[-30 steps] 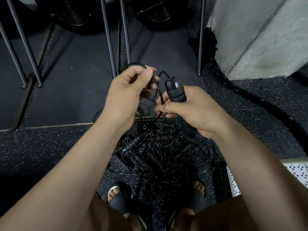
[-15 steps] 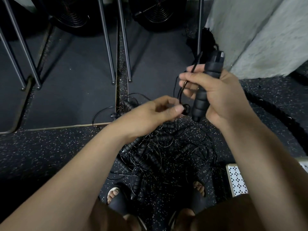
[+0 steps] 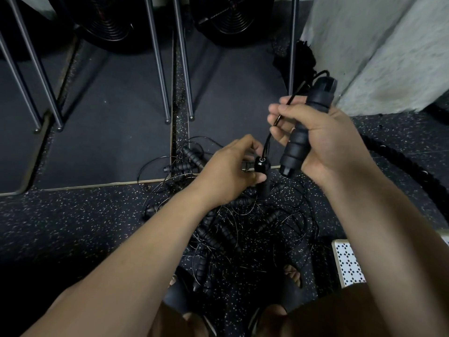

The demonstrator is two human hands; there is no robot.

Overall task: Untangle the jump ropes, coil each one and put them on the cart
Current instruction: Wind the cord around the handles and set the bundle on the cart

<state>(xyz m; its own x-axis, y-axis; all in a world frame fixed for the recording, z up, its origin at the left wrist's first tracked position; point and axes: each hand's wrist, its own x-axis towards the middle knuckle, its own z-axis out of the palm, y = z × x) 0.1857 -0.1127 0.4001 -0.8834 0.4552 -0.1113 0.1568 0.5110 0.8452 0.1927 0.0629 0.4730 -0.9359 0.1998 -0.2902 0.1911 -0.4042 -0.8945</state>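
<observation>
Kept black ribbed foam handle (image 3: 297,142) clutched in right hand (image 3: 323,139) at two o'clock, thin black cord (image 3: 299,89) pinched; left hand (image 3: 230,171), barely shifted, gripping second black handle (image 3: 262,166).

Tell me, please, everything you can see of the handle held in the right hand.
The handle is black and matte. It looks like foam or rubber, with ribbed grip rings and a harder cap at each end. It is held above the pile, tilted, with its top end up and away to the right. The right hand grips its middle. A thin black cord leaves the top cap, loops over and passes down through the fingertips.
</observation>
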